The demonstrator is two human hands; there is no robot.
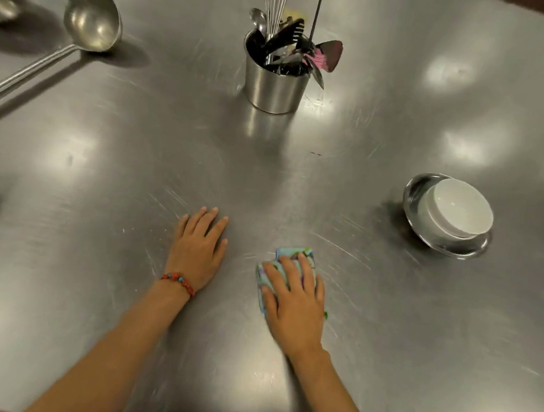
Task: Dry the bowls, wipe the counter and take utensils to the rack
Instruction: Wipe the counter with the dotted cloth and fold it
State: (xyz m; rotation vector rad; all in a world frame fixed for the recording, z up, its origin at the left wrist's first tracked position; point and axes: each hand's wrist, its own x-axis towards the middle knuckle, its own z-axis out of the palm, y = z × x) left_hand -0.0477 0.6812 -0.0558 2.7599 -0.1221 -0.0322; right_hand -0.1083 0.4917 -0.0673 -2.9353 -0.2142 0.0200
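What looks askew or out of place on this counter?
Only the white bowl: it sits tilted inside the steel bowl, not nested flat. The ladle lies loose on the counter, away from the utensil holder.

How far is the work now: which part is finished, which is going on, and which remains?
Likely done: a white bowl sits nested in a steel bowl, though dryness cannot be seen. In hand: the right hand presses a cloth on the counter; the left hand rests flat. Left: the ladle and the utensil holder are still on the counter.
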